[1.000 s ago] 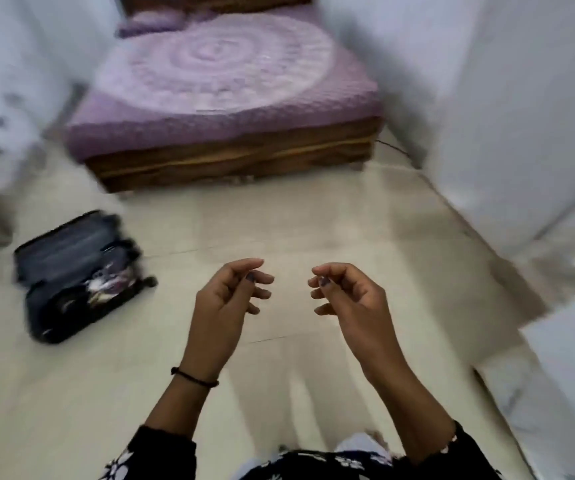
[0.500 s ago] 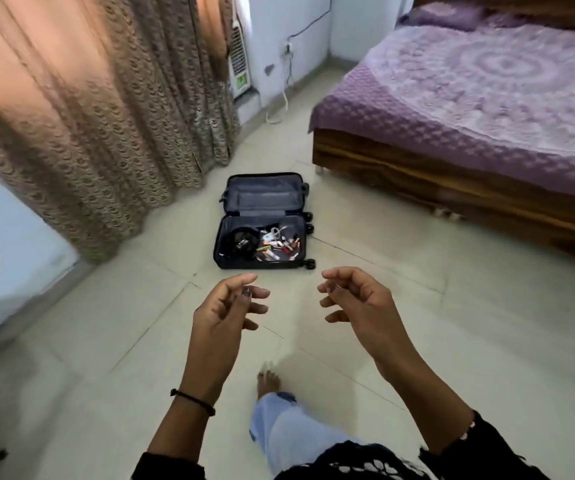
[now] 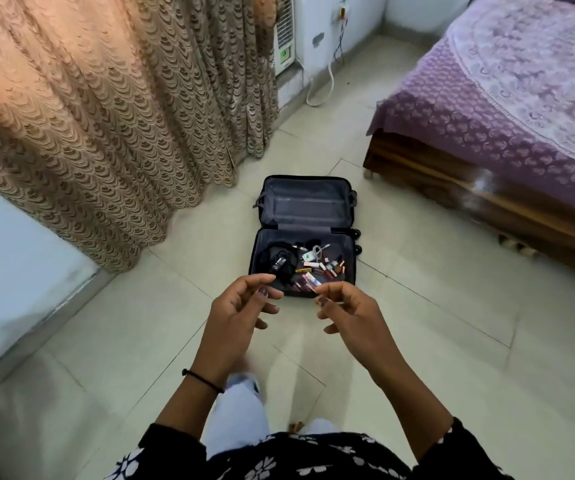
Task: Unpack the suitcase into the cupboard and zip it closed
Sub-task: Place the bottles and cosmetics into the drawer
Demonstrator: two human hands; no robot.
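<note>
Curtain (image 3: 106, 116) hangs at 10 o'clock, clear of the work.

Your left hand (image 3: 241, 317) is raised. Its fingers are loosely curled and it holds nothing.

The suitcase (image 3: 305, 226) lies open and flat on the floor (image 3: 417, 341) at 12 o'clock, just beyond both hands.
- The lid half (image 3: 305, 202) at the far end looks bare.
- The near half (image 3: 343, 242) carries the load.
- Inside it, a black cable bundle (image 3: 275, 261) sits at 9 o'clock and a white charger (image 3: 310, 254) near the middle.
- Small tubes (image 3: 327, 268) are scattered from 3 to 6 o'clock.

Your right hand (image 3: 348, 313) is also loosely curled and empty.

The bed (image 3: 504, 98) stands at 2 o'clock, well apart from the case. The cupboard is not in view.

Handling, as a judgement:
- **Cable bundle:** It looks soft, light and floppy. Scoop it whole from underneath, because a single strand would likely trail and snag the tubes.
- **Charger:** It looks hard and light. Take it by the body, not the lead.
- **Tubes:** They look small, smooth and prone to rolling. Gather several into a cupped palm and pinch up strays at mid-length.
- **Fragility:** Some of the tubes may be glass or have loose caps. You cannot tell from here, so set them down rather than drop them.
- **Case:** The shell seems semi-stiff, and the case should be light once emptied. Fold the lid over by its far edge. The zip puller is too small to make out, so feel for it along the rim.
</note>
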